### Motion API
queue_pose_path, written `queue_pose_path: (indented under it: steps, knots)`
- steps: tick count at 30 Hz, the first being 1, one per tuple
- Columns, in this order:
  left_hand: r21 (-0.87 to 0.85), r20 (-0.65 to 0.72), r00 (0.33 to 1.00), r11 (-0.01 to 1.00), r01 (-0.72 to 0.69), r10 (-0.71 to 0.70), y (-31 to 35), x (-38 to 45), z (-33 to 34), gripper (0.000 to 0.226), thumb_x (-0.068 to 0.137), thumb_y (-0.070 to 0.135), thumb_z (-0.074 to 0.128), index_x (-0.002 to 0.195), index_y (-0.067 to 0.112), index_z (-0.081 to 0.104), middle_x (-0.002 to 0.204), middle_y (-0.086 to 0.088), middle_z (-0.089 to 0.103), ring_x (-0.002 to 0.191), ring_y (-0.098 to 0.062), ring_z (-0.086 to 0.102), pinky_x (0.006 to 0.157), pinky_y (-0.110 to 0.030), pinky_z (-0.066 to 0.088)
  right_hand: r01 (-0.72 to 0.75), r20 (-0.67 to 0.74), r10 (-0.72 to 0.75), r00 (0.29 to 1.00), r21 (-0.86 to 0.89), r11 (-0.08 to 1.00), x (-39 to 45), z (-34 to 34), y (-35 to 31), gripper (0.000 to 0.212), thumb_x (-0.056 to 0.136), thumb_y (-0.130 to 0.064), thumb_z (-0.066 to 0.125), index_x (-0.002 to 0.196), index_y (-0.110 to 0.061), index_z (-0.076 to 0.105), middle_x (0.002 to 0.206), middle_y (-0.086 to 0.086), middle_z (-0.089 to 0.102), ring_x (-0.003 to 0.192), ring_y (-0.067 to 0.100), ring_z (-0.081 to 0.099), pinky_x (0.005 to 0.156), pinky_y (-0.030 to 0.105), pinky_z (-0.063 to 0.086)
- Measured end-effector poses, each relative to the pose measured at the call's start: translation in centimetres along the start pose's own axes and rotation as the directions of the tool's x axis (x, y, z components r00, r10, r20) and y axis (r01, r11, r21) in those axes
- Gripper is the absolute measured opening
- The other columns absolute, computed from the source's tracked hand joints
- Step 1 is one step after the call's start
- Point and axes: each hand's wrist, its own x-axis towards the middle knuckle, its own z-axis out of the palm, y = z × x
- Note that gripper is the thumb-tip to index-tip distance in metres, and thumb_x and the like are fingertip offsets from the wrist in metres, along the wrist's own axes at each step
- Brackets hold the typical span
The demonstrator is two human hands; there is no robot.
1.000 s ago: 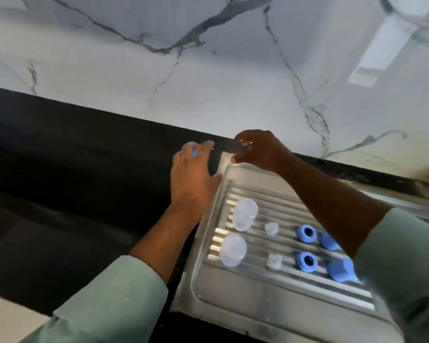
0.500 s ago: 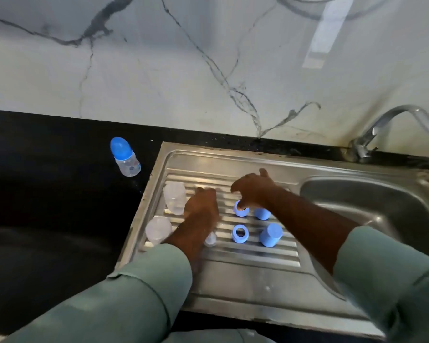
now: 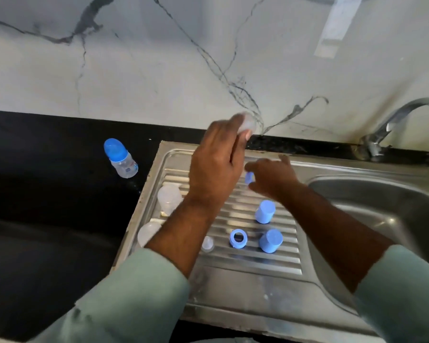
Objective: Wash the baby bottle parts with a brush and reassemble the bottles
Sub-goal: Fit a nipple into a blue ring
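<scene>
Holding clear teat in left hand, blue ring in right hand.

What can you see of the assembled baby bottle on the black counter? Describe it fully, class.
The assembled baby bottle is small, with a clear plastic body and a rounded blue cap fitted on top. A small printed mark shows on its body, too small to read. It looks empty. It stands on the black counter, appearing tilted in this wide-angle view, left of the steel drainboard and apart from it. Neither hand touches it.
</scene>
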Motion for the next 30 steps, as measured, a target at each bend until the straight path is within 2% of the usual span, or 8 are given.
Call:
queue_pose_path:
  steps: [2, 4, 7, 10, 17, 20, 23, 30]
  knots:
    - [0.378, 0.524, 0.781, 0.914, 0.145, -0.341, -0.7, -0.3, 1.7, 0.027, 0.097, 0.013, 0.05, 0.123, 0.01, 0.06, 0.123, -0.011, 0.061, 0.114, -0.028, 0.059, 0.091, -0.032, 0.047, -0.077, -0.045, 0.08, 0.996, 0.056, 0.995, -0.8, -1.6, 1.8, 0.029, 0.085, -0.028, 0.056, 0.114, -0.029, 0.058, 0.121, 0.003, 0.061, 0.11, 0.024, 0.059, 0.1, 0.041, 0.031]
    - [0.457, 0.638, 0.61, 0.869, 0.191, -0.47, -1.3, -1.7, 2.8, 0.028, 0.096, 0.017, 0.051, 0.122, 0.013, 0.058, 0.125, -0.01, 0.06, 0.117, -0.031, 0.057, 0.092, -0.035, 0.046, -0.102, -0.066, 0.117, 0.991, 0.199, 0.975, -1.7, -2.4, 2.9, 0.031, 0.082, -0.026, 0.062, 0.113, -0.026, 0.061, 0.12, 0.005, 0.061, 0.108, 0.028, 0.059, 0.093, 0.037, 0.042]
    - [0.383, 0.5, 0.764, 0.896, 0.227, -0.408, -1.3, -1.4, 3.3, 0.024, 0.095, 0.029, 0.056, 0.115, 0.017, 0.063, 0.115, -0.007, 0.065, 0.106, -0.028, 0.062, 0.084, -0.034, 0.047, -0.073, -0.17, 0.15, 0.974, 0.392, 0.917, -3.1, -3.4, 3.4, 0.027, 0.076, -0.026, 0.069, 0.103, -0.026, 0.064, 0.104, -0.001, 0.063, 0.098, 0.026, 0.06, 0.083, 0.032, 0.048]
    - [0.523, 0.653, 0.565, 0.84, 0.143, -0.503, -1.8, -2.0, 3.1, 0.031, 0.088, 0.021, 0.064, 0.119, 0.016, 0.062, 0.122, -0.009, 0.064, 0.114, -0.03, 0.061, 0.088, -0.036, 0.049, 0.019, -0.242, 0.123, 0.962, 0.51, 0.86, -4.1, -3.4, 2.7, 0.015, 0.075, -0.022, 0.07, 0.09, -0.024, 0.067, 0.083, -0.013, 0.059, 0.086, 0.019, 0.06, 0.075, 0.027, 0.045]
    - [0.31, 0.502, 0.595, 0.773, 0.554, -0.627, -2.8, -3.0, 3.2, 0.02, 0.087, 0.034, 0.067, 0.096, 0.016, 0.063, 0.101, -0.007, 0.066, 0.095, -0.029, 0.065, 0.075, -0.031, 0.05, 0.076, -0.281, 0.119, 0.952, 0.596, 0.8, -4.7, -2.9, 1.3, 0.02, 0.077, -0.015, 0.074, 0.097, -0.015, 0.07, 0.084, -0.003, 0.062, 0.08, 0.019, 0.06, 0.079, 0.029, 0.048]
    - [-0.194, 0.599, 0.467, 0.447, 0.873, -0.651, -2.7, -3.3, 2.9, 0.021, 0.088, 0.025, 0.072, 0.083, 0.012, 0.056, 0.083, -0.012, 0.066, 0.07, -0.028, 0.065, 0.059, -0.035, 0.057, 0.087, -0.25, 0.132, 0.959, 0.703, 0.706, -4.5, -3.0, 0.8, 0.035, 0.074, -0.011, 0.079, 0.107, -0.017, 0.07, 0.091, -0.005, 0.064, 0.076, 0.007, 0.058, 0.069, 0.005, 0.041]
    - [-0.464, 0.654, 0.393, 0.068, 0.883, -0.646, -2.4, -4.0, 2.4, 0.025, 0.082, -0.002, 0.075, 0.09, 0.009, 0.054, 0.076, -0.016, 0.065, 0.059, -0.024, 0.06, 0.054, -0.031, 0.055, 0.123, -0.226, 0.094, 0.969, 0.781, 0.613, -4.6, -2.6, 0.3, 0.044, 0.074, -0.009, 0.079, 0.112, -0.026, 0.066, 0.095, -0.018, 0.06, 0.079, -0.004, 0.059, 0.068, 0.005, 0.042]
    - [-0.535, 0.467, 0.614, 0.35, 0.769, -0.636, -1.2, -4.8, 1.6, 0.034, 0.065, -0.008, 0.083, 0.091, 0.008, 0.068, 0.079, -0.011, 0.066, 0.068, -0.019, 0.059, 0.058, -0.027, 0.054, 0.168, -0.241, 0.038, 0.97, 0.774, 0.61, -5.2, -1.3, -1.2, 0.052, 0.068, -0.008, 0.084, 0.114, -0.023, 0.066, 0.108, -0.012, 0.058, 0.083, -0.004, 0.059, 0.069, 0.0, 0.04]
